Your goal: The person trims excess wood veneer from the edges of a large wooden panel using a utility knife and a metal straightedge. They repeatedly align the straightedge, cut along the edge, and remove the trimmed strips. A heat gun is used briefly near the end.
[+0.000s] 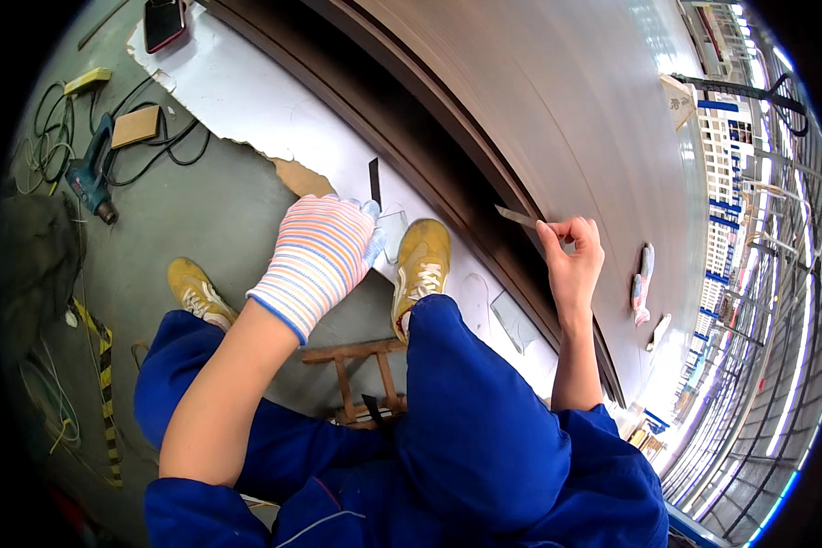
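Observation:
My left hand [315,251], in a white knit glove with coloured stripes, is closed at the fingertips. A narrow flat black strip [374,181] sticks up from them, above a white sheet [247,100]. Bare, my right hand [571,256] pinches a thin, flat greyish strip [518,217] between thumb and fingers. That strip's far end reaches over the dark gap along the edge of a large brown panel [557,100]. Beside my left fingertips, a clear flat piece [394,235] lies on the sheet, near my yellow shoe [422,260].
Another clear piece [513,321] lies on the sheet farther right. A striped glove [644,285] rests on the panel. Left on the floor are a heat gun [89,173], cables and a wooden block [135,127]. A phone [164,23] sits at the top; a wooden stool [363,370] stands below.

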Motion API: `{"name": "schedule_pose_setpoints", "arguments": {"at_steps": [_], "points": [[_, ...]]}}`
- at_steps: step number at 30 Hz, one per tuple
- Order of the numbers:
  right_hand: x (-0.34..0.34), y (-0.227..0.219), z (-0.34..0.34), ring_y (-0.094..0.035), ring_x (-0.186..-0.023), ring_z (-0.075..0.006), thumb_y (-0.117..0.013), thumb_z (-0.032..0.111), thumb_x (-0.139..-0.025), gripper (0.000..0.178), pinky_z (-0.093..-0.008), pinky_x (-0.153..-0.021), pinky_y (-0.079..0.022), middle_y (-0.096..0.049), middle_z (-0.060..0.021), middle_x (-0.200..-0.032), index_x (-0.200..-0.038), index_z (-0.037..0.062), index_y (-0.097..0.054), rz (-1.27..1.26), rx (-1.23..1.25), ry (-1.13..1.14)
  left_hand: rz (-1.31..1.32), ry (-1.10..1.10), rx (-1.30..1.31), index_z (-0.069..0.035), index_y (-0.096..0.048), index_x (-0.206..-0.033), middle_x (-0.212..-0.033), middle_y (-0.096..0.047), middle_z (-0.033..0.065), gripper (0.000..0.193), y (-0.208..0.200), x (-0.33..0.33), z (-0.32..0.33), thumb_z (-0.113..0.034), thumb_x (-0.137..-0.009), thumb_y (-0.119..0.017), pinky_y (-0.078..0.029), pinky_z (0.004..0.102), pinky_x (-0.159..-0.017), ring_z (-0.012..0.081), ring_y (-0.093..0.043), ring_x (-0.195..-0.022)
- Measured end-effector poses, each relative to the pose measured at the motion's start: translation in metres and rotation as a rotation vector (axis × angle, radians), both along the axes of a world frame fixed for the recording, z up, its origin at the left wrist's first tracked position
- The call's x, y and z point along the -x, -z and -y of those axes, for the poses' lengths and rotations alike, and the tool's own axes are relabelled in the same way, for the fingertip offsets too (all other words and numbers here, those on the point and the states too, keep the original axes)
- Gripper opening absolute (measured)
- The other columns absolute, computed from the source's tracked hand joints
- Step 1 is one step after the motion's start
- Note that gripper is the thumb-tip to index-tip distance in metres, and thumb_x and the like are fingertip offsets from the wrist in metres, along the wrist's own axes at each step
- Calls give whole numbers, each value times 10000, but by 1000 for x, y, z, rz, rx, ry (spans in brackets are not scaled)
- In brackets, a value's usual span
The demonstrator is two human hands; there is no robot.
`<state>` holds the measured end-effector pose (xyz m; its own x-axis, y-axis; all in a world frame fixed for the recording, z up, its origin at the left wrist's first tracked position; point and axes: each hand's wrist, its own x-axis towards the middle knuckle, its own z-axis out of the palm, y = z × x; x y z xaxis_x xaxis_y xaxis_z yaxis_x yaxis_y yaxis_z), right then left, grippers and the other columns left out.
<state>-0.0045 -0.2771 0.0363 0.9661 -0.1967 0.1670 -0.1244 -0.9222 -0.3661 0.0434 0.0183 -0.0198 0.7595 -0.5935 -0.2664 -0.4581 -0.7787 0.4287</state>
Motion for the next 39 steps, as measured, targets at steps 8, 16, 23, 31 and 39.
{"name": "schedule_pose_setpoints", "arguments": {"at_steps": [8, 16, 23, 31, 39], "points": [[8, 4, 18, -466, -701, -187, -768, 49, -745, 182, -313, -642, -402, -523, -35, -669, -676, 36, -600, 44, -36, -54, 16, 57, -48, -25, -675, -1068, -878, -678, 176, 334, 9, 7, 6, -295, -916, -550, -484, 398, -817, 311, -629, -848], [-1, 10, 9, -461, -677, -182, -765, 31, -744, 198, -314, -623, -393, -515, -32, -653, -666, 40, -584, 79, -48, -61, 51, 93, -41, -22, -679, -1043, -849, -675, 167, 331, 17, 11, 13, -299, -914, -552, -483, 398, -787, 304, -624, -814], [-8, 14, 0, -454, -656, -176, -768, 27, -743, 210, -309, -606, -387, -512, -32, -648, -662, 40, -575, 112, -69, -71, 69, 95, -44, -21, -687, -1021, -826, -669, 165, 327, 19, 11, 11, -298, -905, -560, -480, 401, -767, 307, -617, -793], [-20, 17, -10, -450, -648, -173, -766, 34, -748, 208, -306, -599, -383, -515, -32, -637, -659, 38, -578, 116, -87, -82, 61, 87, -20, -24, -703, -919, -809, -665, 175, 291, 17, 11, 11, -288, -893, -583, -481, 407, -756, 305, -615, -777], [-18, 13, -9, -459, -647, -169, -765, 42, -749, 198, -302, -596, -387, -523, -34, -632, -662, 28, -589, 52, -90, -71, -2, 128, -116, -22, -694, -1017, -859, -682, 172, 322, 15, 9, 12, -298, -914, -562, -484, 400, -787, 301, -624, -810]]}}
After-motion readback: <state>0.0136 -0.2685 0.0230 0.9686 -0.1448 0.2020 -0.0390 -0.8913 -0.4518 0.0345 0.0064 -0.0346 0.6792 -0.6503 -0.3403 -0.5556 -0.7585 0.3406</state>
